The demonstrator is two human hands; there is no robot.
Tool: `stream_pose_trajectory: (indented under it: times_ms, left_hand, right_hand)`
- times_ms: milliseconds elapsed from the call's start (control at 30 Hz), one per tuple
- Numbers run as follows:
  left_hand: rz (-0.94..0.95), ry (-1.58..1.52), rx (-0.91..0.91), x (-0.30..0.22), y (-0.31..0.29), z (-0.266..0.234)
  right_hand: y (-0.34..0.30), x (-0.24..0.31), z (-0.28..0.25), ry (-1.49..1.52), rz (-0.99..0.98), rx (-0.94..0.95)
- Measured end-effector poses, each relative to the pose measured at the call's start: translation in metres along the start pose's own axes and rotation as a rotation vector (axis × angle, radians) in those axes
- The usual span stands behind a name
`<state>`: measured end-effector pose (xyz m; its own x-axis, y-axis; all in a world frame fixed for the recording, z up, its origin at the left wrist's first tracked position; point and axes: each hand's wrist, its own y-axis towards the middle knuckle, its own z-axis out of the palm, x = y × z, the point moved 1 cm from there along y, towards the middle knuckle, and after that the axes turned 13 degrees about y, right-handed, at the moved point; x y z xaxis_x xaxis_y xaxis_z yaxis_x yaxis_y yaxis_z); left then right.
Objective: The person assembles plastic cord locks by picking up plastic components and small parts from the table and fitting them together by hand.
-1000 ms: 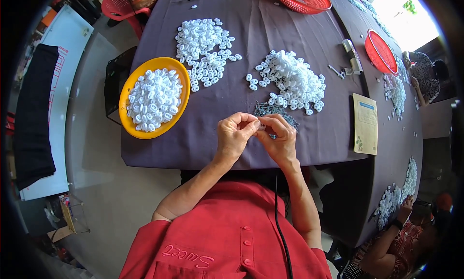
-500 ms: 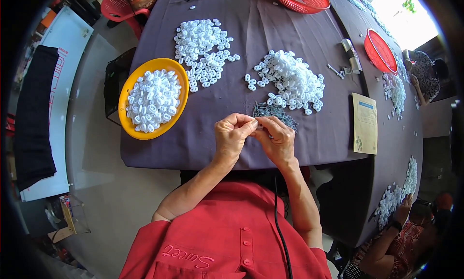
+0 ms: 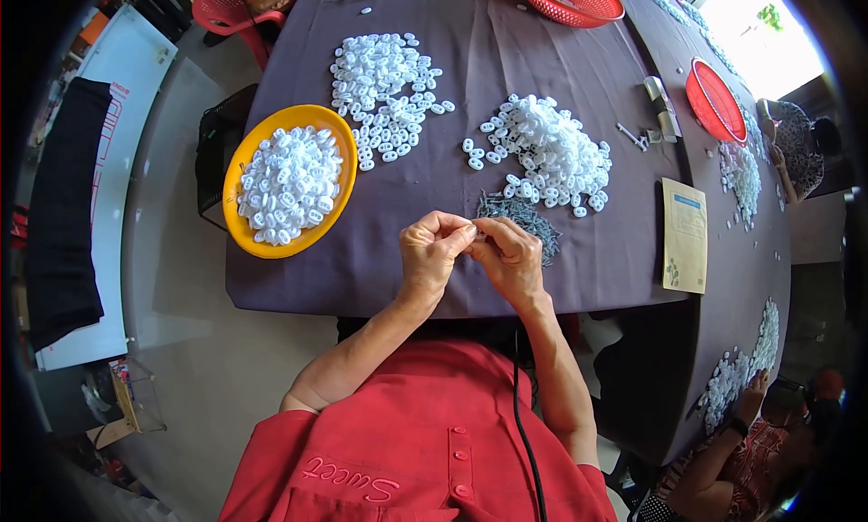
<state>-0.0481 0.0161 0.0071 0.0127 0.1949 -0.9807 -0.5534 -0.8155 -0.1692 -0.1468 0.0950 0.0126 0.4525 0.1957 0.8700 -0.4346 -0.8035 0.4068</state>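
Left hand (image 3: 430,253), right hand (image 3: 512,261): fingers pinching small, unclear piece (image 3: 478,236)
Yellow oval plastic dish (image 3: 350,156): heaped
White plastic ovals (image 3: 556,151): many loose

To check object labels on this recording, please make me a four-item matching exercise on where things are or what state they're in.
1. Yellow plate
2. Slim grey pieces
3. Left hand
4. Beige packet

A. Flat, well to the right of both hands
B. Fingertips close against those of the right hand
C. Heaped with white oval pieces
D. Piled just beyond the right hand

Pairs: 1-C, 2-D, 3-B, 4-A
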Motion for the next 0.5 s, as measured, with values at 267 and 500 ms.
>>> stream_pose_trajectory:
  times_ms: [267, 500]
  left_hand:
    - [-0.003, -0.006, -0.002, 0.0041, 0.0042, -0.0017]
    - [0.000, 0.077, 0.015, 0.0035, 0.0047, -0.0019]
  right_hand:
    - [-0.0023, -0.0009, 0.0038, 0.036, 0.047, -0.010]
    - [-0.0013, -0.0002, 0.0006, -0.028, -0.042, -0.019]
